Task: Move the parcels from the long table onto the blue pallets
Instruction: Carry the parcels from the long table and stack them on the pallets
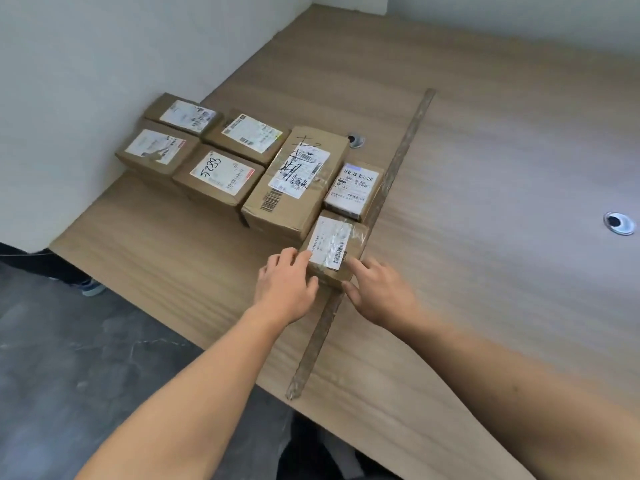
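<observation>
The left hand (287,289) lies over the near left corner of a small parcel (332,251). Its fingers are on the top and its thumb is pressed to the near face, so it grips the box. The right hand (381,296) takes the near right corner, forefinger stretched along the top edge and thumb against the side below, pinching it. The small parcel sits on the tabletop (485,168) just below the middle of the frame, its white label facing up. Its right side touches a long brown strip (398,161) that runs diagonally from upper right to lower centre.

Just above it stands a white-labelled box (353,190), also against the strip. To the left is a large parcel (298,178) with black handwriting on it. Further left, towards the white wall (69,64), four more boxes (218,174) sit in two rows, the nearest marked 5788.

A round cable port (355,140) shows behind the large parcel and another (620,223) sits at the right edge. Dark grey floor (69,358) fills the lower left, with a shoe (91,289) at the tabletop's corner.
</observation>
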